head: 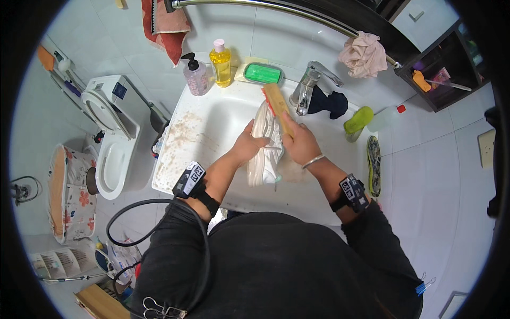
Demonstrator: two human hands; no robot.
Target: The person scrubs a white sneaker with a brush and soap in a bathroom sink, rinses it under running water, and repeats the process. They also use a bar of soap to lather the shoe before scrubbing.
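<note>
A white sneaker (261, 159) is tilted on its side over the white washbasin (229, 109), toe towards the wall. My left hand (250, 145) grips it around the middle, thumb across the upper. In my right hand (299, 139) is a wooden scrubbing brush (277, 103) with red bristles, which meet the shoe near its toe. The palm side of my right hand is hidden. Brown dirty water lies in the basin below the shoe, and brown splashes mark the left part of the counter.
Behind the basin stand a pump bottle (196, 75), a bottle of yellow liquid (221, 63), green soap (262, 73) in a dish and a chrome faucet (308, 87). Dark cloth (328, 103), a green brush (357, 119) and a camouflage insole (373, 165) lie right. A cable (119, 215) loops by my left arm.
</note>
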